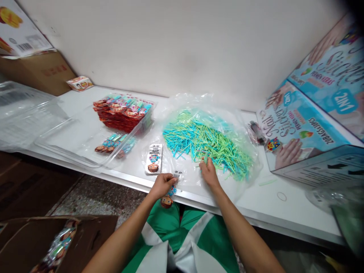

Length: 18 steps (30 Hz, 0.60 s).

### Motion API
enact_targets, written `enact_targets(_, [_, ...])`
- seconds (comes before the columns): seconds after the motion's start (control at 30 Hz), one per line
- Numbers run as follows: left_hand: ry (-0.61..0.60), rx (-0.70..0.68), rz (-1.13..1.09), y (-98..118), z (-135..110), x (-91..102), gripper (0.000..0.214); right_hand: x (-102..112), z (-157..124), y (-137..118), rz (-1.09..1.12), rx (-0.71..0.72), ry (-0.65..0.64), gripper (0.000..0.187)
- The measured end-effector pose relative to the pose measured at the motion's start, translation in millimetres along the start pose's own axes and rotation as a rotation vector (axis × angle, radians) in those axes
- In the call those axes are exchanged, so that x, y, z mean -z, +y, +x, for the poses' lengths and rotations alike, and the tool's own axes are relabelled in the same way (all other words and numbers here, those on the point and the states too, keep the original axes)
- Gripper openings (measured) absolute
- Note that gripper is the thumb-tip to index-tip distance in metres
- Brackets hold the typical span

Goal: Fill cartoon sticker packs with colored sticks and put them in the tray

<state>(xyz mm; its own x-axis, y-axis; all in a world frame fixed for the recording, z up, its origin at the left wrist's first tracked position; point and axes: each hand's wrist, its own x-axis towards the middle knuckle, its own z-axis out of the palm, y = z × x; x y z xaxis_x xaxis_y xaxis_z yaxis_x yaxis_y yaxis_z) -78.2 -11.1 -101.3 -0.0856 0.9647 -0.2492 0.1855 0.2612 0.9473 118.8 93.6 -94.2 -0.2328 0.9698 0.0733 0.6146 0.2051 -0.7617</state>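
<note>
My left hand (162, 184) is closed on a small clear packet with a cartoon face (169, 194), held at the white table's front edge (256, 212). My right hand (208, 171) reaches into the near edge of a heap of blue and green sticks (206, 142) lying on a clear plastic bag; its fingers pinch at the sticks. A second cartoon packet (154, 158) lies flat just left of the heap.
A clear tray (71, 140) at left holds a stack of filled packets (123, 112) and a few loose ones (115, 144). Printed sticker boxes (309, 125) stand at right. Cardboard boxes sit at the back left (40, 72) and on the floor (42, 242).
</note>
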Motion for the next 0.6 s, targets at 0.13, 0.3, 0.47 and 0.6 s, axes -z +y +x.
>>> enact_targets(0.13, [-0.001,0.006,0.004,2,-1,0.3,0.035,-8,-6,-3,0.298,0.018,0.159,0.03])
enact_targets(0.3, [0.02,-0.016,0.031,2,-2,0.5,0.037,-10,-9,-4,0.374,-0.001,0.186,0.028])
enact_targets(0.47, [0.022,-0.009,0.031,0,-2,0.4,0.035,-10,-16,0,0.384,-0.023,0.145,0.028])
enact_targets(0.6, [0.018,-0.021,0.024,-1,-1,0.5,0.033,-9,-18,1,0.373,-0.013,0.111,0.028])
